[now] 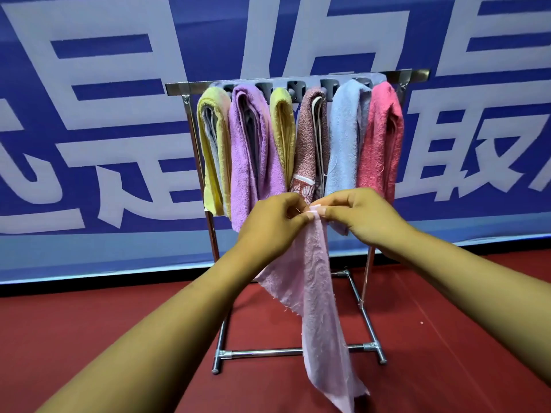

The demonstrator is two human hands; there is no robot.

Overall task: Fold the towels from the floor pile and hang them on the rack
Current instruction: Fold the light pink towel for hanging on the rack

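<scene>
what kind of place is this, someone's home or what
Probably not a home; it looks like a staged indoor setup, perhaps a hall or event space. A huge blue banner with large white characters fills the wall, the red floor is smooth and mat-like, and a small metal rack of folded towels stands alone.

Rack [190, 120] shiny silver metal. Towels hanging left to right: yellow towel [213, 150], lilac towel [253, 156], second yellow one [283, 129], speckled dusty-pink towel [308, 144] with rust-red band and white floral motif at bottom, light blue towel [343, 138], hot pink towel [383, 135]. Pale pink towel [316, 293] in hands, plain. Floor [89, 338] dark red. Banner [89, 114] behind blue with huge white characters.
</scene>
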